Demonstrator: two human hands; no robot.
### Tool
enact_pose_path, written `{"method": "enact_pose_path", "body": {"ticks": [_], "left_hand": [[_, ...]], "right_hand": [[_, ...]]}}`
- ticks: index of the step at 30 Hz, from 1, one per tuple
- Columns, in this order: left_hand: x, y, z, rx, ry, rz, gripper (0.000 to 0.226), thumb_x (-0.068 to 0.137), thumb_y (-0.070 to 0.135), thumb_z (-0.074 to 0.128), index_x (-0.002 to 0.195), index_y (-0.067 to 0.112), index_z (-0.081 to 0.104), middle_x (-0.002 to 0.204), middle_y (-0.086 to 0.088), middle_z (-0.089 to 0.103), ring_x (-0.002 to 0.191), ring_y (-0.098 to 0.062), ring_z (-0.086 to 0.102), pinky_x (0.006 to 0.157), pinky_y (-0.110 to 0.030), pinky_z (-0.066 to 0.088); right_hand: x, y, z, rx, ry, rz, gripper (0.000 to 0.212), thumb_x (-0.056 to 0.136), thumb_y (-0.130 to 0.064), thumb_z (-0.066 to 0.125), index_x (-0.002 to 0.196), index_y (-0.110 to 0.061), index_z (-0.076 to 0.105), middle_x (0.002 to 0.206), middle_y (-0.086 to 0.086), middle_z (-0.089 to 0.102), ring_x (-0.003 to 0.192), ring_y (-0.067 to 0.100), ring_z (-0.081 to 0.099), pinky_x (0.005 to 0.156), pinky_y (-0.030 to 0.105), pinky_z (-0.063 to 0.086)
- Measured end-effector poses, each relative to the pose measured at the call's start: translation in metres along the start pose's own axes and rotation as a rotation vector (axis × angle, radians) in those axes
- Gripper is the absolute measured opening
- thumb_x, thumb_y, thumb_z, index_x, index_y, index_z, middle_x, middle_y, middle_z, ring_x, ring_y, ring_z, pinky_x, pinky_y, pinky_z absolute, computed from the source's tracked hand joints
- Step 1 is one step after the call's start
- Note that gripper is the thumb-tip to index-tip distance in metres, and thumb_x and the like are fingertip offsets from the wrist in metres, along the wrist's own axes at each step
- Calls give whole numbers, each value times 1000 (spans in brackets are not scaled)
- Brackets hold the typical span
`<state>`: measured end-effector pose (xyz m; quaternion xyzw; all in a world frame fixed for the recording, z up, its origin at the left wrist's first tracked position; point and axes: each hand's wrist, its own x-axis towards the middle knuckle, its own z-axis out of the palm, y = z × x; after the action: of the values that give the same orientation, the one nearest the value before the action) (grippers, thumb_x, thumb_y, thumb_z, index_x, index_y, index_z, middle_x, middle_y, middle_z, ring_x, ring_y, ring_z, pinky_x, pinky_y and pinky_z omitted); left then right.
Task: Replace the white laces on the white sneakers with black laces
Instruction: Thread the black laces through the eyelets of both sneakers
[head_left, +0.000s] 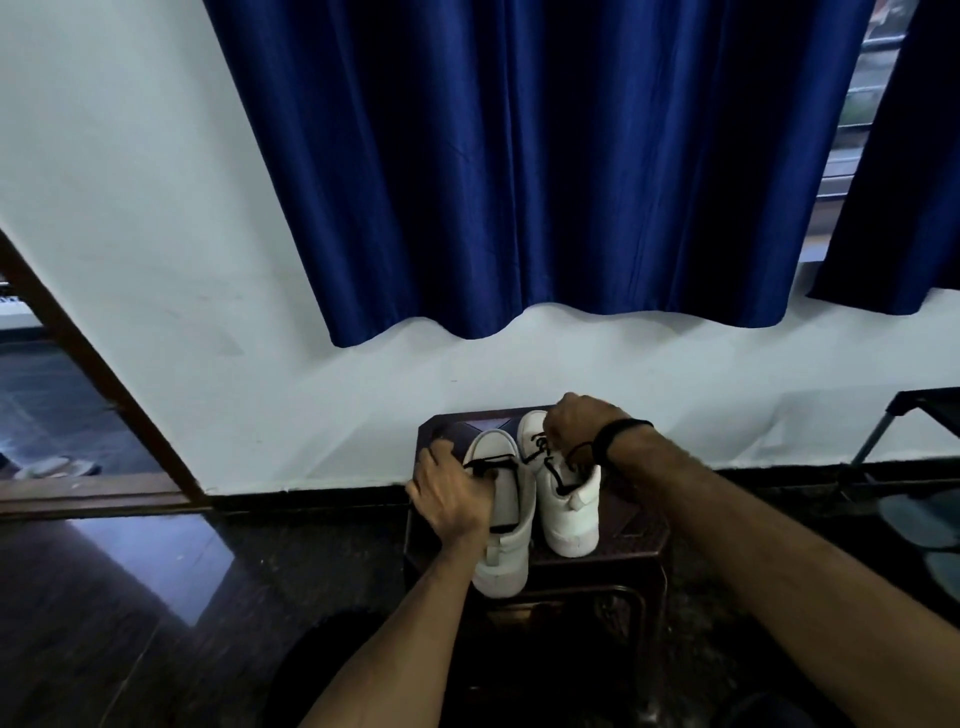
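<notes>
Two white sneakers stand side by side on a dark stool, toes pointing away from me. My left hand grips the left sneaker at its side, over a black lace that crosses the shoe's front. My right hand is curled above the right sneaker and pinches its black lace, which runs through the eyelets and loops down toward the ankle opening. A black band sits on my right wrist. No white laces are in view.
A white wall with a hanging blue curtain rises right behind the stool. A wooden door frame stands at the left, a metal rack with shoes at the right. The floor is dark and glossy.
</notes>
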<state>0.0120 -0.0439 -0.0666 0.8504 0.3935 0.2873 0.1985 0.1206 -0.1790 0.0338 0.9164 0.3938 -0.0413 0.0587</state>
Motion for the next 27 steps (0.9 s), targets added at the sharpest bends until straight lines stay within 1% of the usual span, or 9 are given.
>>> {"method": "enact_pose_path", "body": {"ticks": [5, 7, 9, 11, 13, 16, 20, 24, 27], "left_hand": [[0, -12, -12, -179, -207, -328, 46, 67, 48, 73, 103, 25, 56, 104, -8, 69, 101, -30, 66, 91, -37, 47], [2, -17, -16, -252, -261, -311, 43, 67, 51, 73, 98, 23, 63, 100, -6, 69, 97, -31, 66, 79, -32, 50], [5, -21, -17, -398, -291, -295, 42, 69, 57, 75, 88, 20, 67, 90, -1, 69, 90, -25, 66, 72, -28, 49], [9, -27, -18, -604, -306, -376, 46, 74, 61, 72, 86, 17, 67, 90, 0, 68, 87, -20, 64, 73, -28, 48], [9, -33, -18, -670, -428, -428, 44, 78, 58, 71, 93, 16, 66, 96, -2, 68, 90, -18, 63, 78, -30, 48], [5, -43, -16, -391, -539, -302, 41, 75, 43, 69, 108, 18, 70, 106, -9, 71, 98, -26, 65, 86, -34, 52], [1, -39, -24, -52, -326, -147, 34, 72, 42, 65, 99, 21, 65, 101, -9, 70, 102, -32, 63, 89, -38, 43], [-2, -36, -21, 4, -122, -2, 40, 59, 37, 64, 97, 24, 59, 101, 2, 54, 105, -23, 51, 92, -39, 31], [-5, -36, -15, -120, -60, -48, 52, 58, 31, 73, 105, 19, 55, 109, -2, 51, 110, -25, 47, 99, -41, 31]], "right_hand": [[2, -6, 11, 499, 272, 238, 24, 88, -21, 50, 94, -14, 72, 99, 10, 71, 97, 30, 63, 84, 36, 52], [4, -11, 20, 720, 311, 333, 18, 88, -19, 54, 89, -16, 72, 91, 7, 72, 87, 24, 63, 75, 21, 52], [6, -15, 28, 970, 347, 340, 14, 89, -14, 58, 82, -16, 71, 82, 7, 70, 76, 18, 60, 53, 4, 40], [9, -19, 36, 1145, 362, 343, 17, 89, -12, 59, 75, -18, 66, 75, 4, 64, 71, 16, 57, 49, 7, 39], [15, -22, 47, 1213, 349, 335, 24, 90, -12, 58, 68, -20, 61, 73, 4, 62, 69, 16, 56, 57, 17, 45], [24, -24, 59, 1417, 405, 367, 28, 91, -4, 55, 66, -18, 58, 75, 11, 63, 73, 21, 59, 67, 31, 48], [21, -21, 27, 1929, 521, 360, 28, 94, 3, 37, 73, -13, 47, 62, 8, 54, 51, 17, 61, 43, 20, 34], [20, -4, -13, 1833, 627, 303, 28, 98, -9, 37, 73, -21, 43, 67, 1, 49, 51, 12, 42, 47, 22, 26], [7, 7, -23, 1185, 524, 153, 20, 93, -10, 41, 77, -20, 48, 77, 3, 62, 63, 19, 52, 54, 24, 40]]}}
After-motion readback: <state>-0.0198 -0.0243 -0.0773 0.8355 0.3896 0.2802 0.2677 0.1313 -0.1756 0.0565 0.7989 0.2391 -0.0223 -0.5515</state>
